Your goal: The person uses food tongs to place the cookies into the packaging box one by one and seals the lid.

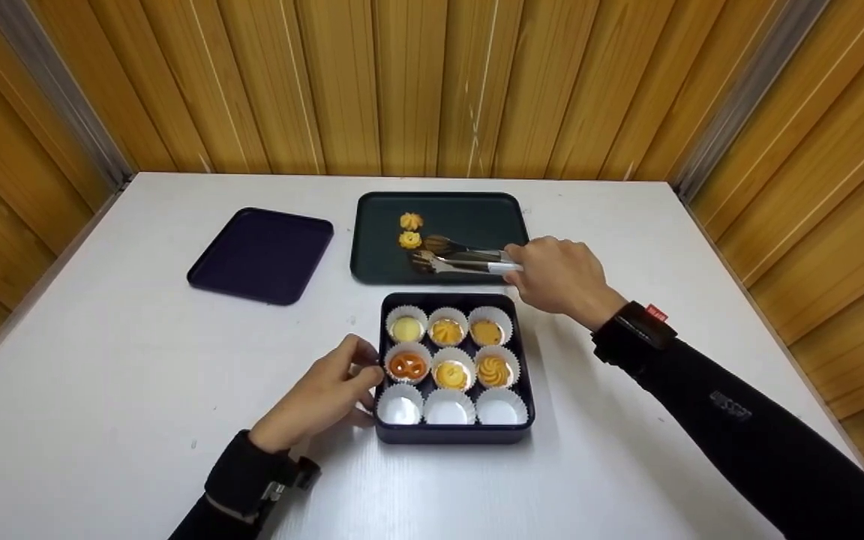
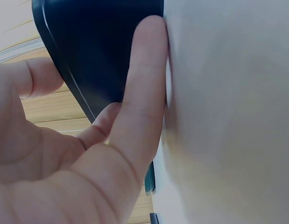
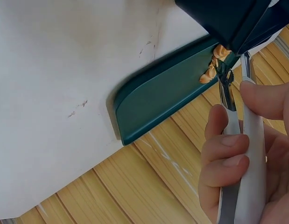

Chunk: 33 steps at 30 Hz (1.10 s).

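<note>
Silver metal tongs with white handles extend over a dark green, rounded rectangular tray at the back of a white desk, their two tips parted, just beside the nearer of two small golden ridged cookies. The person's right hand grasps the handles, thumb on one side and fingers curled round the other. The two cookies sit toward the tray's left side, one behind the other. In front of the tray stands a dark navy square box with nine white fluted paper cups in three rows of three. The back and middle rows hold six cookies, among them an orange-brown pretzel shape and a golden swirl; the front row shows bare white paper. The left hand is released, its fingers resting against the box's left wall. Left of the green tray lies a dark purple, shallow square tray. Wood-patterned panel walls rise behind the desk and at its sides.
</note>
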Each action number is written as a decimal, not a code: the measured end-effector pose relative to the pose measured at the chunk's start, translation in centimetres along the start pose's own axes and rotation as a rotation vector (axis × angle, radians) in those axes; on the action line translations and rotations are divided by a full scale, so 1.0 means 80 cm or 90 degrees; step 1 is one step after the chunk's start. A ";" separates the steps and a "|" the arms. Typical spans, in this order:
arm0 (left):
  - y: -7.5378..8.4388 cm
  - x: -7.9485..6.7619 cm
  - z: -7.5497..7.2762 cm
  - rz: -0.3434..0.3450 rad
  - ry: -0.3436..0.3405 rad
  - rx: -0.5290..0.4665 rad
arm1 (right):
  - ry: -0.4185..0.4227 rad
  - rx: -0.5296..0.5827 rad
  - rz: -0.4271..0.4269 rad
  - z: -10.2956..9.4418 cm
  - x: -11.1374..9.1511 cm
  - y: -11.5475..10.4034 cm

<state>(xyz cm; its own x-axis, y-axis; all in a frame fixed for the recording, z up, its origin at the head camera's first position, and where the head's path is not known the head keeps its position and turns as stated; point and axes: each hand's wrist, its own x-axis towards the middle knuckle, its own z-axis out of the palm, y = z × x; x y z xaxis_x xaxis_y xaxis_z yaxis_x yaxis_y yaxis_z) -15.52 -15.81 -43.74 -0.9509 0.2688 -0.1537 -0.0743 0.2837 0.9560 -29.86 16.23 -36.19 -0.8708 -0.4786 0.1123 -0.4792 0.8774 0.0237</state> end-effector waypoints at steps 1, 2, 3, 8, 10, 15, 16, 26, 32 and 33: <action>0.000 0.000 0.000 0.000 0.000 0.001 | 0.002 0.000 -0.001 0.000 -0.001 0.002; 0.000 0.000 0.000 0.001 0.001 0.003 | 0.004 -0.001 -0.002 -0.001 -0.001 0.004; 0.000 0.000 0.000 0.001 0.001 0.004 | 0.006 -0.002 -0.003 -0.001 -0.002 0.005; -0.001 0.000 0.001 0.003 -0.001 0.006 | 0.011 0.000 -0.008 -0.006 -0.008 0.015; -0.001 0.000 0.001 0.003 -0.001 0.007 | 0.010 0.004 -0.006 -0.009 -0.011 0.019; -0.001 0.000 0.000 0.001 0.002 0.008 | 0.007 0.016 0.001 -0.019 -0.019 0.029; -0.002 0.000 0.000 0.000 0.003 0.008 | 0.006 0.019 0.002 -0.022 -0.021 0.030; 0.000 0.000 0.001 -0.003 0.000 0.012 | 0.027 0.039 -0.017 -0.052 -0.055 0.037; 0.000 0.001 0.000 -0.002 -0.002 0.014 | 0.062 0.029 -0.068 -0.071 -0.087 0.026; 0.000 0.001 0.000 -0.003 -0.001 0.012 | 0.065 0.031 -0.076 -0.073 -0.092 0.024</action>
<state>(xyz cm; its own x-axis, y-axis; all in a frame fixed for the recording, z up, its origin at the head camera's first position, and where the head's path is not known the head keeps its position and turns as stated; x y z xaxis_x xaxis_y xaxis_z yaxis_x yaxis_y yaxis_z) -15.60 -15.80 -43.75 -0.9501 0.2686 -0.1584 -0.0729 0.3024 0.9504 -23.68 21.63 -31.14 -0.7926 -0.5715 0.2128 -0.5857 0.8105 -0.0048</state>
